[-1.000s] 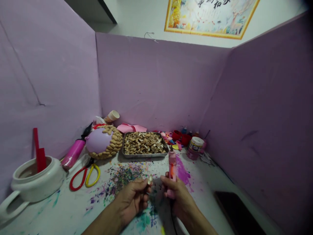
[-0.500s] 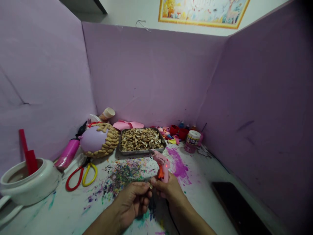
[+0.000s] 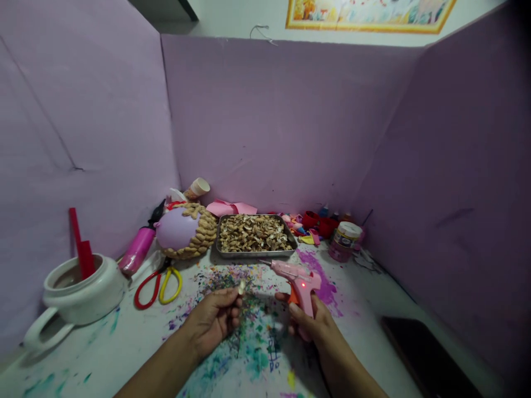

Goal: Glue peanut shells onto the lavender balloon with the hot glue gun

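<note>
Between thumb and forefinger, my left hand (image 3: 213, 320) pinches a small pale nutshell piece (image 3: 241, 287) above the paint-stained table. My right hand (image 3: 311, 326) is wrapped round the handle of a pink hot glue gun (image 3: 296, 275) with an orange trigger and a lit red light. Its nozzle points left, apart from the shell piece. Just behind stands a metal tray (image 3: 257, 255) heaped with nutshell pieces (image 3: 254, 233). To the tray's left rests a lilac balloon (image 3: 176, 229), partly covered by rows of shells (image 3: 204, 235).
At left are a white pot (image 3: 89, 301), a pink pump (image 3: 139, 249) and red-and-yellow-handled scissors (image 3: 160, 284). A lidded jar (image 3: 345, 241) stands back right, near coloured scraps (image 3: 295, 224). A dark phone-like slab (image 3: 427, 354) lies at right. Purple panels (image 3: 269, 121) enclose the table.
My hands have moved apart. The glue gun has swung away to the right and now lies more level, while the shell piece in my left hand is held upright. The view has shifted slightly.
</note>
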Motion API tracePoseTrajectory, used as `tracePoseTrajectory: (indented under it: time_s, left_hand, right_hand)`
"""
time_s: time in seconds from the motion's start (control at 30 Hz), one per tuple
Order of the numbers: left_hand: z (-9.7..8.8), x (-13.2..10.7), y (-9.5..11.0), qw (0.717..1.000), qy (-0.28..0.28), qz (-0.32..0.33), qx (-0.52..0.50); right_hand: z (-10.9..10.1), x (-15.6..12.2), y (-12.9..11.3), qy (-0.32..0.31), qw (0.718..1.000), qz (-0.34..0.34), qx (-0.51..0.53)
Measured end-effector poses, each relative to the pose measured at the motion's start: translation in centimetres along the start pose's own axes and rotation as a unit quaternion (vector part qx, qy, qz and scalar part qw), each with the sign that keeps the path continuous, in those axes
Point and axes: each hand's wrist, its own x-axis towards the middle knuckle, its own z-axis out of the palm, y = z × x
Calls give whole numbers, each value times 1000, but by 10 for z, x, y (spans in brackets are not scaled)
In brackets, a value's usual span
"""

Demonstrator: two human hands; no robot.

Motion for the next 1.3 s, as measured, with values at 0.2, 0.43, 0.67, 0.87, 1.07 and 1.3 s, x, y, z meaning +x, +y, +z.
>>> tracePoseTrajectory:
  time_s: [0.2, 0.43, 0.67, 0.87, 1.07, 1.3]
  left_hand:
    - [-2, 2, 1, 999, 14, -13, -31]
    - [-5, 6, -2, 999, 18, -16, -44]
    - [-4, 8, -4, 999, 18, -8, -39]
    - [0, 5, -5, 999, 22, -7, -31]
    - [-1, 6, -5, 999, 18, -5, -29]
    - [-2, 5, -6, 1000, 13, -5, -26]
  right_hand:
    - [-8, -11, 13, -7, 997, -27, -77]
    - [-6, -18, 21, -15, 989, -55, -134]
    - [-6, -20, 20, -21, 978, -82, -192]
    - [-5, -20, 15, -36, 974, -100, -198]
    - [-4, -20, 15, -33, 972, -108, -205]
    - [-5, -19, 16, -41, 972, -110, -203]
